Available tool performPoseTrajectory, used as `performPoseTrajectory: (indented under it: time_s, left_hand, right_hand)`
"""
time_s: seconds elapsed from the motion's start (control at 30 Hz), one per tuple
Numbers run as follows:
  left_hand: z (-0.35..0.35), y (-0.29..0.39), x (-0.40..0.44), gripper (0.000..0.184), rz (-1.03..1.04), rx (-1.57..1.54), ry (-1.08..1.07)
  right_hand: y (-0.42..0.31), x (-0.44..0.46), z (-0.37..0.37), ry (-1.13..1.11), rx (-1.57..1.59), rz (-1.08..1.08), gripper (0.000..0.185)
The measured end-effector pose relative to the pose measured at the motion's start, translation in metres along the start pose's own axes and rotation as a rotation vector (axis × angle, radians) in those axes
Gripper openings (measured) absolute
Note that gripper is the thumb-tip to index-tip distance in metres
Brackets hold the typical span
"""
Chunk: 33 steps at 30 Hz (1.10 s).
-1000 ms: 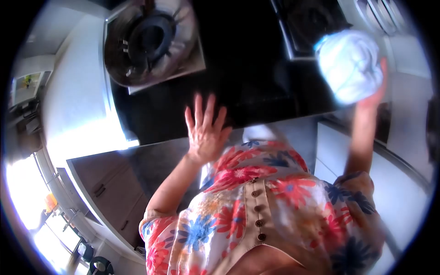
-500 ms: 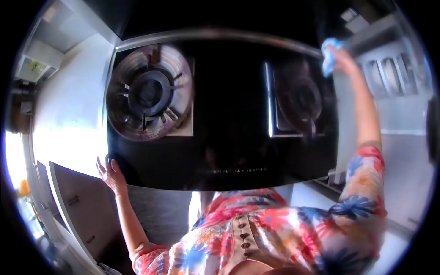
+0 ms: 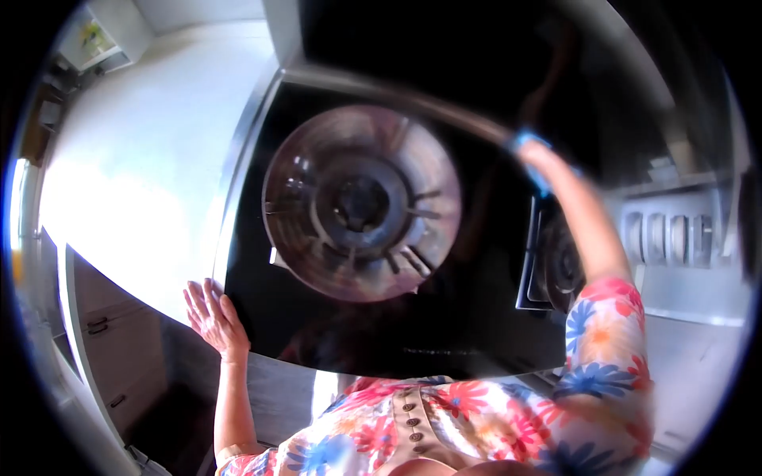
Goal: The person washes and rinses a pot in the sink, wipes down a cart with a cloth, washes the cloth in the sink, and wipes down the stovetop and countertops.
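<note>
My left hand point(image 3: 216, 319) lies with its fingers spread on the corner of the white counter, beside the black stove top point(image 3: 484, 333). Nothing is in it. Stretched far forward, my right hand point(image 3: 540, 153) holds a light blue and white cloth point(image 3: 537, 181) against the metal strip at the stove's back edge. The hand covers part of the cloth, and motion blurs both. Between my hands is a burner with a large round metal ring point(image 3: 361, 205). A second burner point(image 3: 561, 266) sits at the right, partly behind my right forearm.
The bright white counter point(image 3: 151, 166) extends at the left. Drawers point(image 3: 119, 357) with dark handles are below it. At the right stands a rack with several upright plates point(image 3: 667, 238). A dark glossy panel point(image 3: 444, 47) rises behind the stove.
The view has shifted left. My right hand has moved with the cloth from the right side, then leftward along the stove's back edge. My left hand has gone from the stove's front to the counter corner.
</note>
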State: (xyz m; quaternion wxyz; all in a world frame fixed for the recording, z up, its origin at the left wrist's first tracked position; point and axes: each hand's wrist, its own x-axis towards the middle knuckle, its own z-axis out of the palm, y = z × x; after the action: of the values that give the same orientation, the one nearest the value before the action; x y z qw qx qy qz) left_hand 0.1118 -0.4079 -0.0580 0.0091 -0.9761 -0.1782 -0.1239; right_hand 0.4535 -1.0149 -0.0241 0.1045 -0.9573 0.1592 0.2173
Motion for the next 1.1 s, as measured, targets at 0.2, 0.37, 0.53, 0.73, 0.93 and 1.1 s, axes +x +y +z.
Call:
performPoseTrajectory:
  time_s: [0.2, 0.37, 0.53, 0.73, 0.93, 1.1]
  left_hand:
    - [-0.011, 0.002, 0.004, 0.042, -0.005, -0.145, -0.051]
    - [-0.018, 0.003, 0.006, 0.038, 0.001, -0.248, -0.084]
    - [-0.022, 0.003, 0.009, 0.037, -0.011, -0.327, -0.049]
    - [-0.026, 0.002, 0.008, 0.036, -0.042, -0.357, -0.057]
    - [-0.025, 0.000, 0.005, 0.037, -0.052, -0.382, -0.042]
    - [-0.026, 0.001, 0.004, 0.038, -0.051, -0.378, -0.031]
  right_hand:
    - [-0.173, -0.013, 0.015, -0.056, -0.068, -0.160, 0.026]
    - [-0.333, 0.011, 0.052, -0.118, -0.238, -0.458, 0.027]
    - [-0.494, -0.012, 0.102, -0.070, -0.565, -0.587, 0.028]
    - [-0.527, -0.093, 0.096, -0.191, -0.278, -0.781, 0.029]
    - [-0.458, -0.140, 0.030, -0.707, 1.178, -0.617, 0.020]
    - [-0.424, -0.161, -0.006, -0.675, 1.304, -0.710, 0.026]
